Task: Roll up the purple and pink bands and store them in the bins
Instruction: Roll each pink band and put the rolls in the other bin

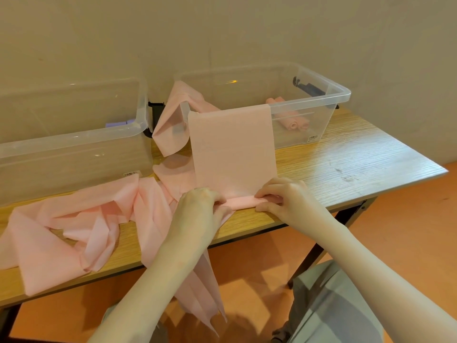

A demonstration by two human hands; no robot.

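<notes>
Nearest: grey-clad lap and two bare forearms reaching over the near edge of the wooden table.

Left hand: fingers curled onto the left end of a small started roll at the near end of the pink band, gripping it.

Right hand: thumb and fingertips pinching the right end of the same roll.

Pink band: stretched flat from the roll, up and over the near rim of the right bin, far end draped inside.

Loose pink bands: heaped on the table left of the hands, one tail hanging off the near edge.

Right bin: clear plastic, holding rolled pink bands near its right end.

Left bin: clear plastic, beside the right bin, with purple rolls visible at its far right corner.

Beyond: plain beige wall.
</notes>
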